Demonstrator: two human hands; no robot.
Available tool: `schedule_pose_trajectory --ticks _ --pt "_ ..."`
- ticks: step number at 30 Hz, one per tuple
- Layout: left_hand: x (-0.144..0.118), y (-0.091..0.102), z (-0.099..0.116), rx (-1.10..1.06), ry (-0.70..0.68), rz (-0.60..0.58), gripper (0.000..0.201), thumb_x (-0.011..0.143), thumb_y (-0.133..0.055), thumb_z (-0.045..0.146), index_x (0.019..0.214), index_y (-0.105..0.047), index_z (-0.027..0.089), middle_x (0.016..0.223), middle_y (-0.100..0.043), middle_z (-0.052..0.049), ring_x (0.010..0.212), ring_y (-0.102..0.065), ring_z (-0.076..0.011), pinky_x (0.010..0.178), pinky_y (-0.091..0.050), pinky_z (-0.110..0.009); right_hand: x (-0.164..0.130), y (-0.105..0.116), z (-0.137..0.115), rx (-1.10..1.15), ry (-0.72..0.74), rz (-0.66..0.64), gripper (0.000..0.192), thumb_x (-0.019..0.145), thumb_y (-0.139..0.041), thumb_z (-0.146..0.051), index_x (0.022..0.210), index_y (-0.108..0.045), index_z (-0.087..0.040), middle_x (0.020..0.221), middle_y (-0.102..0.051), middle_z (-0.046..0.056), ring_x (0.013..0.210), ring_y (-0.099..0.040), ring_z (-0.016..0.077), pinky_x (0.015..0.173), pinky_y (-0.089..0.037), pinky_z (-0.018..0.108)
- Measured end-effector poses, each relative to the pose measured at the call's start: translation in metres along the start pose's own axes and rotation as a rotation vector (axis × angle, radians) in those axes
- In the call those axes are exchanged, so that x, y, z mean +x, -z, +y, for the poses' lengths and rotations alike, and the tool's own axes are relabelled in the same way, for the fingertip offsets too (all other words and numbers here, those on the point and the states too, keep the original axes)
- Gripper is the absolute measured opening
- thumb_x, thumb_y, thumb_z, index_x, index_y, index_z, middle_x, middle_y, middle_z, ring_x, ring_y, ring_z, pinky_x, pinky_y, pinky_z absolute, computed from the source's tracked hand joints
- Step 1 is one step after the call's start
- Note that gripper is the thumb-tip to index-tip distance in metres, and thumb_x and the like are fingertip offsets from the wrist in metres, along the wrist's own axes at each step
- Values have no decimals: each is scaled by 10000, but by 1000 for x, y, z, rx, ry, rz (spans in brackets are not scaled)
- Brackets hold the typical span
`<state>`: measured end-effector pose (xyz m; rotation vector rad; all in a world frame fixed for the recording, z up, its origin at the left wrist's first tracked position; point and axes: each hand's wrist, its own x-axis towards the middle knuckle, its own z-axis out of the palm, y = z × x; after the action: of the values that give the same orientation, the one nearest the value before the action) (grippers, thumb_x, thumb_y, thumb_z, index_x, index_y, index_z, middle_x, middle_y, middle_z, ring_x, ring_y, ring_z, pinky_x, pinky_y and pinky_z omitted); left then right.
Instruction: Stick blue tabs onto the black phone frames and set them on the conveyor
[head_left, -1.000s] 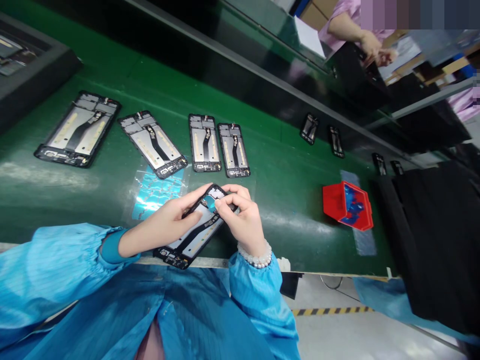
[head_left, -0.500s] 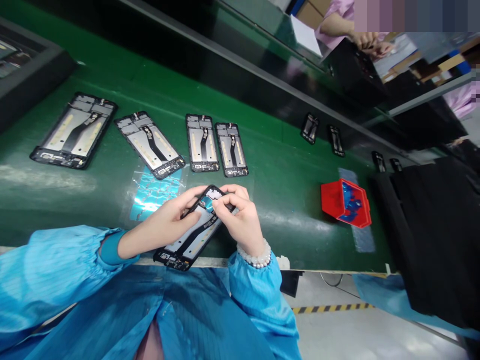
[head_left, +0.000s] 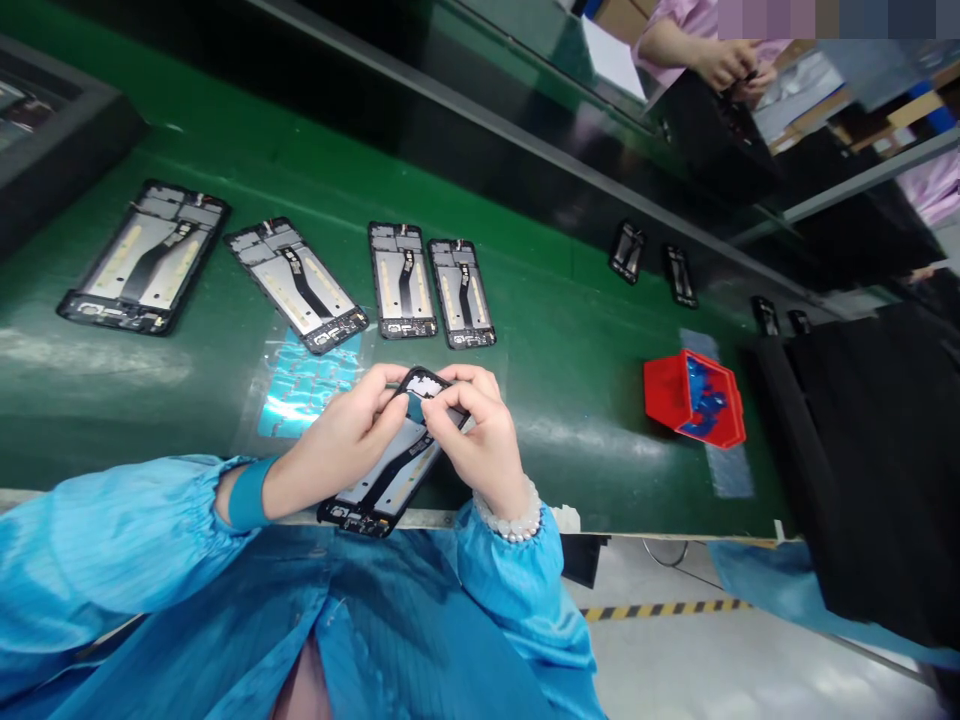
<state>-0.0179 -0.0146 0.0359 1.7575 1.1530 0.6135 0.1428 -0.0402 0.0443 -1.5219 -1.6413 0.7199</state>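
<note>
- Phone frame [head_left: 390, 465]: a black open phone chassis with a pale inner plate and a dark flex strip, held tilted over the near edge of the green belt [head_left: 585, 400], its lower end hanging past the edge toward the person's blue smock.
- Left hand [head_left: 341, 445] is closed around the frame's left side, thumb and fingers curled over its upper edge.
- Right hand [head_left: 484, 440] (a pearl bracelet [head_left: 514, 525] sits on its wrist) grips the frame's top end, fingertips pinched at a small blue piece there; whether that piece is a film or a sticker is hard to tell.
- Blue backing sheet [head_left: 304, 380] lies flat on the belt just left of the hands, its cut-out shapes shiny.
- Four more frames [head_left: 401, 280] lie face-up in a row beyond the hands, two straight, two slanted.
- Red bin [head_left: 694, 398] with blue scraps stands well to the right.
- Smaller frames [head_left: 626, 250] lie in pairs farther along the belt.
- A co-worker's hands [head_left: 731, 65] in pink sleeves work at the top right.
- No brand, label or writing can be read on any part.
</note>
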Motion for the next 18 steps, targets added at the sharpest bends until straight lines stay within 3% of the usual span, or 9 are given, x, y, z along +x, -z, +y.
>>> schedule_pose_trajectory --ticks 18 --pt "-5 -4 -3 -52 25 21 237 923 -414 317 1117 -460 189 566 -523 79 540 -551 -139 546 -407 -241 0 -3 3 34 79 0 166 811 -565 -169 660 -507 -207 945 -603 47 925 -585 152 807 -460 285"
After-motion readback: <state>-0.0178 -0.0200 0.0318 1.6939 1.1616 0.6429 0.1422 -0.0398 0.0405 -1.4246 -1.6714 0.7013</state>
